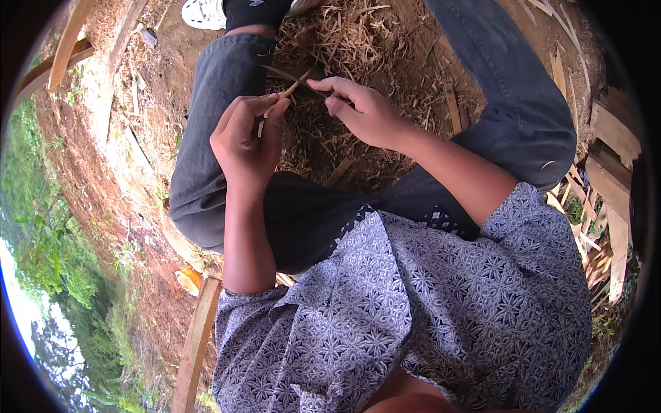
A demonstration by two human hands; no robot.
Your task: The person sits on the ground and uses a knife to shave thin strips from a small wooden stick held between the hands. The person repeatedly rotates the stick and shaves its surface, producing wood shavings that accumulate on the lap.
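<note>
Bare brown earth (158,165) lies all around, with one bank of greenery (58,255) toward 9 o'clock and a litter of curled wood shavings (354,41), too many to count, at 12. Two hands are at work, both near the top. At about 11 o'clock the left hand (248,134) has thumb and fingertips pinched together on one thin wooden stick (295,87), which slants up toward 1 o'clock; its lower end is mostly hidden by the fingers. Just past 12, the right hand (361,110) is clamped on one knife (279,72); the grip covers the handle, and the narrow blade points toward 10, crossing the stick. Whether the edge touches the wood is hard to make out.

Two trouser legs (217,131) (513,89) bend either side of the hands. One white shoe (203,14) at 11 is cut off by the upper rim. One plank (197,347) runs out of view at 7 to 8 o'clock, near one orange object (188,280) of unclear kind. Split wood (613,186) piles up, overlapping and uncountable, at 3.
</note>
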